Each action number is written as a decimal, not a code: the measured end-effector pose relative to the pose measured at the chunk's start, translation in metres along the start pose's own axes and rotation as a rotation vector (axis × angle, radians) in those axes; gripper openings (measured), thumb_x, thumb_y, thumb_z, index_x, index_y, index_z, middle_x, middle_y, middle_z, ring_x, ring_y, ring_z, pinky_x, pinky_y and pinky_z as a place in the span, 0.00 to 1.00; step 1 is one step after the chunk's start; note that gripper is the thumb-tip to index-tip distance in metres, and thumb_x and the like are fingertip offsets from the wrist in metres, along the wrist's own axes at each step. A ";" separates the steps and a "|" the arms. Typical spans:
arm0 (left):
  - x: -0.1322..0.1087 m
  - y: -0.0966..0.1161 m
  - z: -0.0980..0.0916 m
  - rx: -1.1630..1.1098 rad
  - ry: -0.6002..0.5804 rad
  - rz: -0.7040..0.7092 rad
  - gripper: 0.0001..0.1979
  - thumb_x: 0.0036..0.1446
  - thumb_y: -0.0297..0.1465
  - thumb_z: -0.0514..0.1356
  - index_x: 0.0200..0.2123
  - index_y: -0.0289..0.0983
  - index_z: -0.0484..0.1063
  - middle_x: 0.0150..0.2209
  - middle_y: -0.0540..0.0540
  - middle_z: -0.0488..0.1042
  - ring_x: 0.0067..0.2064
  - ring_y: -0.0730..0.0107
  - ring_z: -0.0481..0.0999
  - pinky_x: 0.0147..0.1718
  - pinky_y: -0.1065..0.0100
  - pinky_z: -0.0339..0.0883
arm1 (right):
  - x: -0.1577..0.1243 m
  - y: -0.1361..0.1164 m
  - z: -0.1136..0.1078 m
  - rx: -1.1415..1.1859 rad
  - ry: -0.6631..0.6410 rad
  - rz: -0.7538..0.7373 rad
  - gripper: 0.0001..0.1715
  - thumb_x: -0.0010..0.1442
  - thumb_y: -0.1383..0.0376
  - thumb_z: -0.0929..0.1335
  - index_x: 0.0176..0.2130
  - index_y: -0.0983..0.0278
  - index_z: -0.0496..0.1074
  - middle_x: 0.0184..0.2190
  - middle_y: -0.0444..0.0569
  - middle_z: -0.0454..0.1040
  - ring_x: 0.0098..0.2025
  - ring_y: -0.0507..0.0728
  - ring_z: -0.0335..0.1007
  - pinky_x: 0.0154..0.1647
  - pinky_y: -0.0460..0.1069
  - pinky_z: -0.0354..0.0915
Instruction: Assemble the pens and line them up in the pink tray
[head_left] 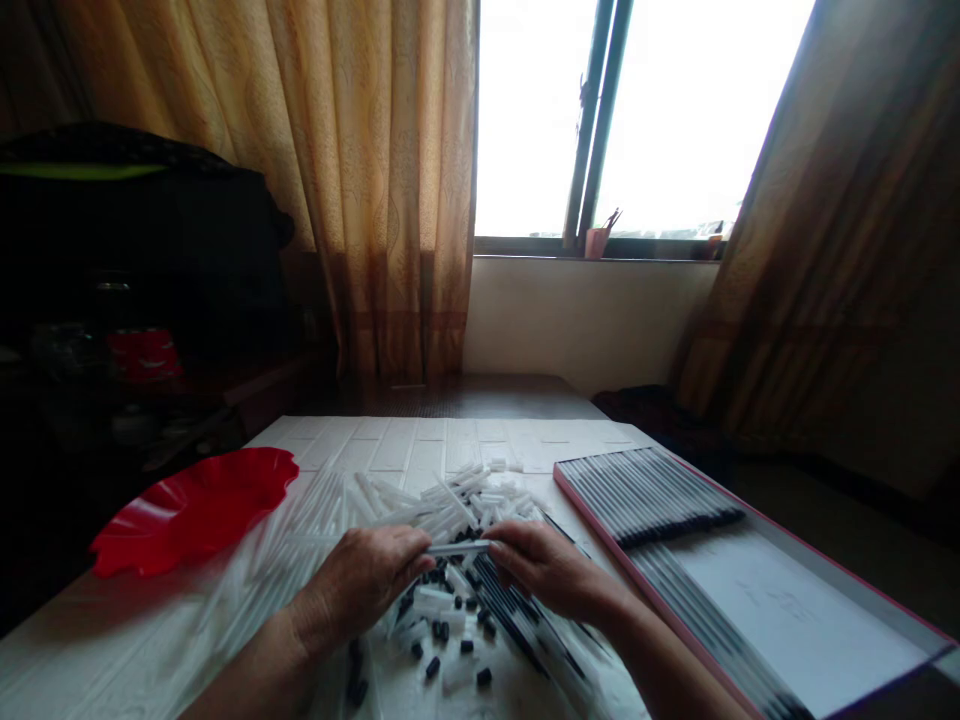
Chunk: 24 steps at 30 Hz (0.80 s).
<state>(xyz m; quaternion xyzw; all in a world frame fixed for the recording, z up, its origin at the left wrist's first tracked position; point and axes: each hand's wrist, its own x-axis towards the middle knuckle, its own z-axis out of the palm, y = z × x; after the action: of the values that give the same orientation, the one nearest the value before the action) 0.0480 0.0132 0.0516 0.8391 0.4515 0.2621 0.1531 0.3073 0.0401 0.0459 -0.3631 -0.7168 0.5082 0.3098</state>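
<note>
A thin pale tube, like a pen barrel (457, 548), stretches level between my two hands. My left hand (375, 575) is closed on its left part, thumb and fingers pinched together. On its right end my right hand (544, 565) pinches with thumb and forefinger; what the fingertips cover is hidden. Below and between the hands lie several small black plugs (466, 647) and short clear caps (433, 598). Dark thin rods (510, 615) lie under my right hand. Long clear tubes (262, 565) are heaped to the left of my left hand.
A red wavy-edged dish (199, 510) stands at the table's left. On the right, a shallow pink-edged box (757, 600) holds rows of assembled pens (652, 490). More short clear pieces (487, 490) are piled beyond my hands. The white brick-patterned tabletop (427, 435) ends before a window.
</note>
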 end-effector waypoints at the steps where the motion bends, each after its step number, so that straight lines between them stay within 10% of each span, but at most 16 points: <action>1: -0.001 0.001 0.001 0.021 -0.034 0.013 0.16 0.67 0.41 0.53 0.34 0.41 0.76 0.30 0.45 0.77 0.32 0.58 0.75 0.34 0.65 0.63 | -0.001 0.000 -0.002 0.004 -0.020 0.005 0.17 0.58 0.52 0.72 0.33 0.64 0.77 0.20 0.39 0.68 0.20 0.48 0.56 0.21 0.44 0.52; 7: -0.001 0.006 0.004 0.081 -0.125 0.021 0.18 0.69 0.41 0.46 0.32 0.40 0.68 0.26 0.48 0.72 0.28 0.61 0.72 0.29 0.67 0.55 | 0.003 0.005 -0.007 0.127 -0.019 0.057 0.29 0.53 0.41 0.72 0.25 0.64 0.71 0.18 0.42 0.72 0.16 0.48 0.58 0.17 0.44 0.50; 16: 0.003 0.029 0.041 -0.102 -0.089 -0.128 0.19 0.67 0.41 0.41 0.29 0.41 0.62 0.27 0.50 0.71 0.30 0.66 0.74 0.30 0.70 0.62 | 0.020 0.006 0.023 0.495 0.431 0.029 0.35 0.49 0.34 0.71 0.26 0.63 0.71 0.15 0.40 0.69 0.17 0.49 0.60 0.18 0.43 0.49; 24: -0.003 0.047 0.068 -0.154 0.035 -0.223 0.19 0.65 0.42 0.39 0.26 0.42 0.58 0.23 0.48 0.70 0.27 0.64 0.72 0.25 0.68 0.57 | 0.019 -0.014 0.056 0.873 0.644 0.094 0.35 0.41 0.34 0.74 0.27 0.60 0.65 0.19 0.40 0.75 0.22 0.53 0.72 0.26 0.48 0.68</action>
<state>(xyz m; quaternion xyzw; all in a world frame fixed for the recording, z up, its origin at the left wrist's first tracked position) 0.1179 -0.0163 0.0190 0.7649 0.5230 0.2918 0.2372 0.2485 0.0248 0.0448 -0.3695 -0.2909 0.6351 0.6128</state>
